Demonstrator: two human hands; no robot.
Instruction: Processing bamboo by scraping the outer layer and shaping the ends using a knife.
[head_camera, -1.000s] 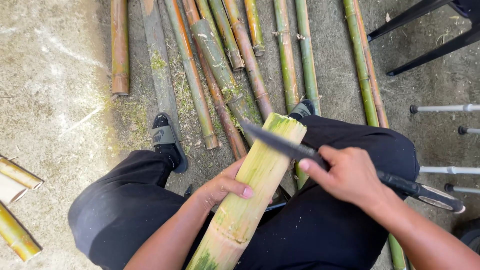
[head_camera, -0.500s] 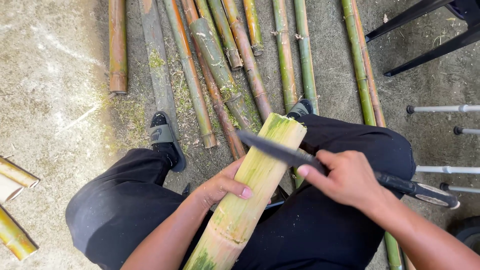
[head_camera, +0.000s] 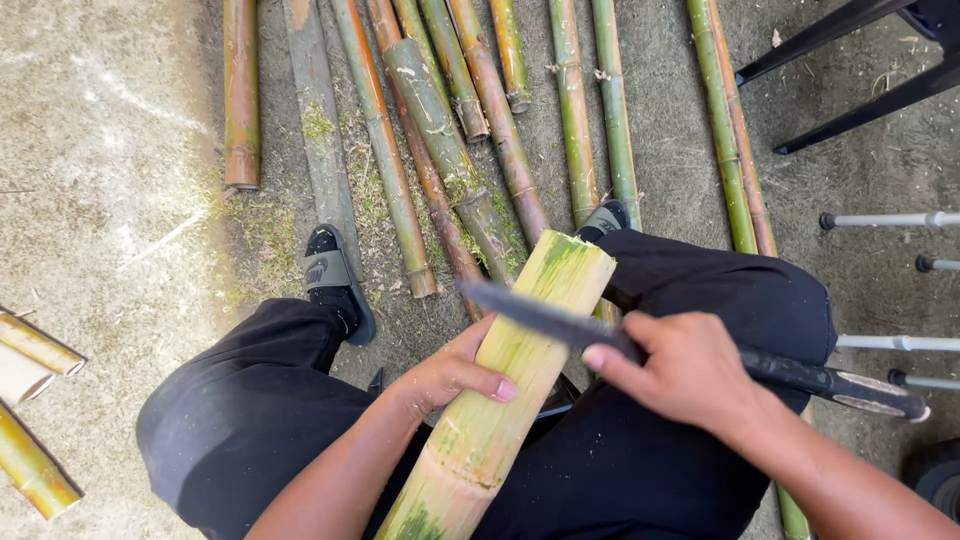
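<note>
Bamboo: thick green-yellow bamboo piece (head_camera: 520, 370) slants up across the lap, cut end pointing away over the knees.
Left hand (head_camera: 445, 375): wrapped around the piece at mid-length, fingers curled over it.
Right hand (head_camera: 685, 370): fist closed on a long dark knife (head_camera: 560, 320), blade lying across the piece near its top.
Ground: bamboo poles (head_camera: 450, 150) lie side by side beyond the sandals.

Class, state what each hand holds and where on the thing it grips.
The left hand grips the thick bamboo section around its middle. The right hand grips the long dark knife where blade meets handle.
</note>
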